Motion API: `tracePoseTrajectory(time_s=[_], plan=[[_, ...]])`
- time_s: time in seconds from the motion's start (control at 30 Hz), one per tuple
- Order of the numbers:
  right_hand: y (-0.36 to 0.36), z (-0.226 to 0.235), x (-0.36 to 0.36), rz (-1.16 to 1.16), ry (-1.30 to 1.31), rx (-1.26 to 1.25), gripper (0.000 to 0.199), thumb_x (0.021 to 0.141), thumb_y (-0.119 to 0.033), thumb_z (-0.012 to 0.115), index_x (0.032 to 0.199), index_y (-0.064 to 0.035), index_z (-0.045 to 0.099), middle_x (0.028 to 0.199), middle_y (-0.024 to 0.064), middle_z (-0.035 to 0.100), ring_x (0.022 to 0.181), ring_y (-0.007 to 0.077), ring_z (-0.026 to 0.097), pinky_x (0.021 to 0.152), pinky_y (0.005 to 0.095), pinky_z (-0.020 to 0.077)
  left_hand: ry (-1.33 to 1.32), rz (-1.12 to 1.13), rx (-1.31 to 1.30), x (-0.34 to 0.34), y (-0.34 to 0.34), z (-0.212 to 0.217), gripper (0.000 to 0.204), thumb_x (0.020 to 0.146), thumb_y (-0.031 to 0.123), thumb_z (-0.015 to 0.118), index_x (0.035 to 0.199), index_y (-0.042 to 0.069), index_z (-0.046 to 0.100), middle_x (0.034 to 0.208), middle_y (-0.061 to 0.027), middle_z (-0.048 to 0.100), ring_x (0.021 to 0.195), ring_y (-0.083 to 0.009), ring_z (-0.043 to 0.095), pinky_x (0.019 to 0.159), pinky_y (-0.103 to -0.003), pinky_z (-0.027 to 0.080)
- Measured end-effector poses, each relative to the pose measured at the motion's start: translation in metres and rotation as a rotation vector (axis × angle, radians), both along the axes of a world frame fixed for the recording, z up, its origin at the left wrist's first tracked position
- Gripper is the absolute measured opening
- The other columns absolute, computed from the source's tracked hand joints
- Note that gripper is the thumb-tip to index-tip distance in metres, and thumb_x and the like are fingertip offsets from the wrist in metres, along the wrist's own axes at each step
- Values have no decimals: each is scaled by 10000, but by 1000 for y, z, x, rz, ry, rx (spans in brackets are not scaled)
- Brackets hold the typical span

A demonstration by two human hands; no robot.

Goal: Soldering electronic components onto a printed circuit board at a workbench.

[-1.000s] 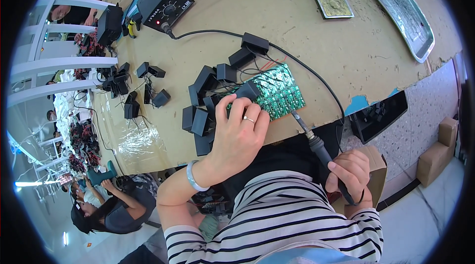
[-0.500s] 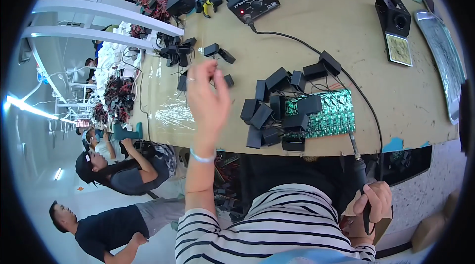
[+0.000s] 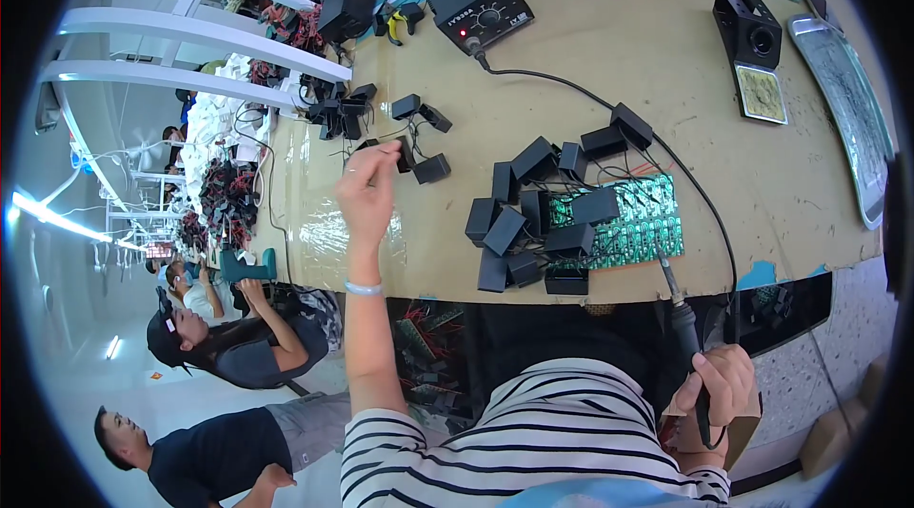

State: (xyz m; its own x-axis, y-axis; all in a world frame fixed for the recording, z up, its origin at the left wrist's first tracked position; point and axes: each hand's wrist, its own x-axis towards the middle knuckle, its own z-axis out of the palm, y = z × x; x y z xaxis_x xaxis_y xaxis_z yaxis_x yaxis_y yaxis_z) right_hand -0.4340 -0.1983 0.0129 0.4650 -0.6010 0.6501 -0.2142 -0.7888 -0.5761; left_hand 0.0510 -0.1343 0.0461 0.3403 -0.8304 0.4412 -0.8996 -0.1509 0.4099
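My left hand, with a pale bangle at the wrist, reaches over the left part of the table. Its fingertips are pinched together beside a small black box; whatever is between them is too small to make out. Close by lies another black box with thin wires. In my right hand is a soldering iron, its tip pointing up at the near edge of a green circuit board panel. Several wired black boxes crowd over the panel's left side.
A black soldering station with a lit red light stands at the back, its cable curving round the panel. An iron holder with a sponge tray and a long metal tray are on the right. White rack bars rise at left; people are beyond.
My left hand has drawn left and slightly nearer, and its spread fingers have closed into a pinch. My right hand with the soldering iron has barely moved.
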Motion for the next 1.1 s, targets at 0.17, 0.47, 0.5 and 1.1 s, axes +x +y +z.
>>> tracePoseTrajectory(time_s=[0.17, 0.47, 0.5, 1.1], plan=[[0, 4, -2, -18, 23, 29, 104, 884, -68, 584, 943, 8, 623, 720, 123, 608, 581, 273, 584, 584, 405, 518, 436, 26, -541, -36, -21, 25, 219, 1081, 118, 513, 1094, -46, 658, 996, -117, 697, 914, -169, 650, 822, -339, 529], [-7, 2, 1, 26, -9, 62, 301, 710, 83, 647, 998, 0, 667, 721, 70, 626, 576, 235, 618, 573, 337, 522, -137, -592, 264, -175, -46, 70, 373, 759, -30, 722, 1128, 20, 739, 880, -65, 578, 666, -186, 593, 573, -302, 482], [-7, 1, 0, 21, -20, 61, 309, 703, 87, 648, 999, 0, 668, 716, 66, 621, 575, 229, 618, 568, 331, 522, -171, -679, 250, -183, -52, 63, 376, 752, 3, 721, 1127, 17, 729, 891, -64, 570, 693, -187, 608, 580, -305, 493], [-26, -17, 12, 72, -55, 97, 329, 651, 78, 701, 966, -17, 698, 737, 36, 623, 589, 192, 612, 551, 290, 513, -351, -637, 374, -207, -83, 16, 244, 738, 12, 701, 980, 47, 687, 950, -39, 592, 780, -218, 651, 633, -332, 533]])
